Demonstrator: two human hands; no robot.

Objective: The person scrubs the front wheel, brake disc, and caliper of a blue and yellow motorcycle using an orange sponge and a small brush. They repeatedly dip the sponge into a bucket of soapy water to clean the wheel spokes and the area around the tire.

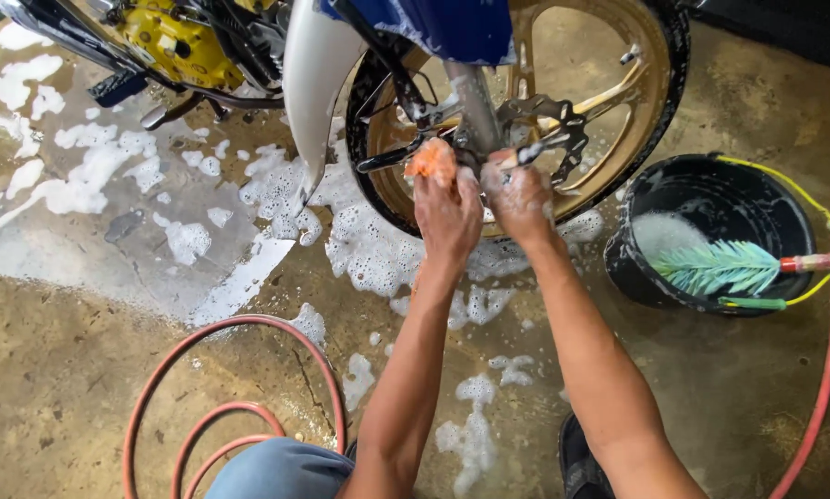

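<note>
**Soapy hands at the front wheel hub**

The left hand (pixel 448 208) is clamped on an orange sponge (pixel 432 161), fingers wrapped around its lower part so that the sponge sticks out above the knuckles and presses against the fork leg (pixel 475 115), just left of the hub. The right hand (pixel 520 196), covered in suds, is closed with its fingertips touching the metal at the hub beside the brake disc (pixel 551 129); whether it holds anything of its own I cannot tell. The two hands sit close together, almost side by side, in front of the gold wheel (pixel 618 102) of the motorcycle.

Foam lies in patches on the wet concrete floor (pixel 64 370) beneath and to the left of the wheel. To the right stands a black bucket (pixel 793 208) with soapy water, a green-bristled brush (pixel 715 266) with a red handle resting across it. A red hose (pixel 235 325) loops on the floor near the person's knee.
</note>
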